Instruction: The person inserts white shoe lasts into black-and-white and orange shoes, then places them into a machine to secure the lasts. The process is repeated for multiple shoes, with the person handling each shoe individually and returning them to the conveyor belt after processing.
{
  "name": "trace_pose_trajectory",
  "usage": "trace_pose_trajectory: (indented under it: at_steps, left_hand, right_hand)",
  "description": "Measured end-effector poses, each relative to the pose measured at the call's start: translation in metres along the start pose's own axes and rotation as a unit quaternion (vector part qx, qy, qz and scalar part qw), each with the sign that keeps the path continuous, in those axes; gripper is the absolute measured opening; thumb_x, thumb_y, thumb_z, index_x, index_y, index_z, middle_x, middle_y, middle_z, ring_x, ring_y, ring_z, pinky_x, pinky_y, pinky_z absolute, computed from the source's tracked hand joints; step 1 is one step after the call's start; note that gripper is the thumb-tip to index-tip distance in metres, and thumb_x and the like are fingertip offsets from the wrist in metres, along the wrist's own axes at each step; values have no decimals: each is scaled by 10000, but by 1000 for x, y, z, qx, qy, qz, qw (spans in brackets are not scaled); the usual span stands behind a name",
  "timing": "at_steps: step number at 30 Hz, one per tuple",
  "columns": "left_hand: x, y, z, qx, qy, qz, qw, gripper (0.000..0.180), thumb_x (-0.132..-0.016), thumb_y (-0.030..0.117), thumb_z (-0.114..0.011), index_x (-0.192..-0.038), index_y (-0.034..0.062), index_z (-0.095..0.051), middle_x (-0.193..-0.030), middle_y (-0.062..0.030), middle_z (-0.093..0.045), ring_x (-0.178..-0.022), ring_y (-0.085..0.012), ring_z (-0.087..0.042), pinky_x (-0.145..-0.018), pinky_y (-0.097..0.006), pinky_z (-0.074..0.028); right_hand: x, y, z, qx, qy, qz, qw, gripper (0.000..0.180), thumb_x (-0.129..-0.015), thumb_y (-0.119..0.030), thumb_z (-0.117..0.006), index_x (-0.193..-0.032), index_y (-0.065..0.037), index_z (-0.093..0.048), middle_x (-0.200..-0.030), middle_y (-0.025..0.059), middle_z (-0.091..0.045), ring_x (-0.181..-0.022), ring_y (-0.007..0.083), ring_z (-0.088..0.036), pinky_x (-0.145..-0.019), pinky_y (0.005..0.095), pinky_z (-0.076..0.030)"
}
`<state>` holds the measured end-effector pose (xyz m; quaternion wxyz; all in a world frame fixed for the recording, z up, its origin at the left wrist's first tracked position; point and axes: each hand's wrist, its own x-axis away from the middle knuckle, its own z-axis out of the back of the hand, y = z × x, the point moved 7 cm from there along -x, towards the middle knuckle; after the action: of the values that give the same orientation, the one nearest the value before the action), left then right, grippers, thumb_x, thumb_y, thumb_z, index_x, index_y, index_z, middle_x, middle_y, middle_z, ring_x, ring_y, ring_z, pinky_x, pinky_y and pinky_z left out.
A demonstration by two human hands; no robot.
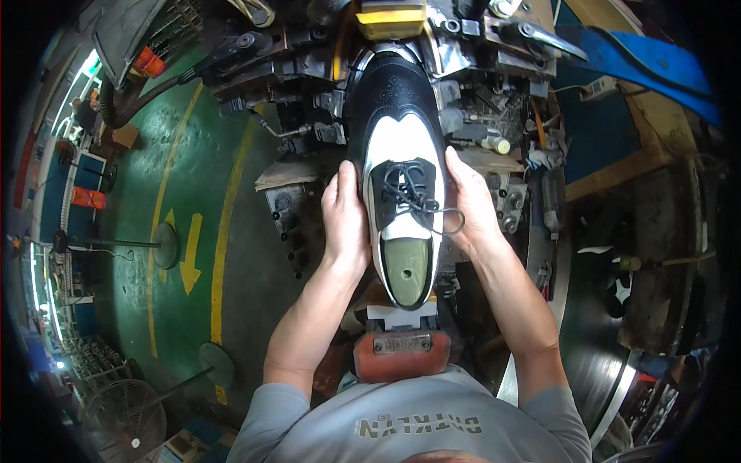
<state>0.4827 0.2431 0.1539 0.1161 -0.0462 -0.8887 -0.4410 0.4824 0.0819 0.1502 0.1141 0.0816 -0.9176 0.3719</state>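
Observation:
A black-and-white lace-up shoe upper (403, 140) points toe-away from me, its toe up against the machine (390, 48). Inside its heel opening sits a green shoe last (406, 272) with a small round hole. Dark laces (411, 193) are tied over the tongue, one loop hanging toward the right. My left hand (345, 208) presses along the shoe's left side with straight fingers, and my right hand (471, 202) holds the opposite side. Between them the shoe is gripped; the undersides of the fingers are hidden.
A red padded block (402, 356) stands between my body and the heel. Metal clamps and levers (532, 38) surround the toe. On the right runs a blue bar (656, 65). A pedestal fan (123, 420) stands lower left, on green floor (147, 255) with yellow lines.

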Motion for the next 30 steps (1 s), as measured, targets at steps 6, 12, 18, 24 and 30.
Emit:
trace_pose_trajectory:
  at_steps: [6, 12, 18, 24, 30]
  left_hand:
    - [-38, -7, 2, 4, 14, -16, 1000, 381, -1054, 321, -410, -1101, -13, -588, -999, -61, -645, -867, -118, -604, -789, -279, -507]
    - [-50, -12, 8, 9, 27, -13, 1000, 391, -1055, 319, -403, -1125, -20, -586, -1009, -72, -650, -869, -126, -612, -787, -283, -513]
    - [-48, -3, 5, 6, 16, -7, 1000, 389, -1057, 315, -396, -1124, -18, -585, -998, -72, -656, -851, -133, -623, -768, -284, -528]
    - [-47, -8, 4, 34, 12, 1, 999, 380, -1052, 318, -408, -1132, -8, -585, -1008, -79, -656, -847, -140, -633, -742, -283, -547]
    - [-49, -10, 2, 39, 46, 35, 998, 365, -1043, 302, -429, -1191, 1, -572, -1073, -92, -662, -930, -187, -650, -816, -348, -545]
  right_hand:
    - [-32, -1, 3, -44, 37, 72, 996, 285, -1032, -225, -462, -1068, 13, -615, -968, 100, -688, -827, 154, -669, -746, 293, -560]
    - [-41, 9, 5, -73, 58, 80, 992, 264, -1029, -228, -478, -1062, 13, -582, -974, 103, -674, -815, 159, -664, -739, 298, -566]
    - [-41, 8, -2, -77, 56, 81, 992, 260, -1029, -223, -474, -1070, 11, -581, -975, 113, -676, -820, 166, -668, -732, 310, -575]
    - [-42, 17, 0, -107, 62, 19, 992, 295, -1033, -247, -462, -1103, 13, -583, -991, 110, -680, -834, 184, -670, -746, 328, -574]
    - [-59, 24, 13, -115, 74, 21, 990, 292, -1027, -263, -473, -1076, -1, -594, -975, 105, -682, -840, 197, -674, -740, 336, -572]
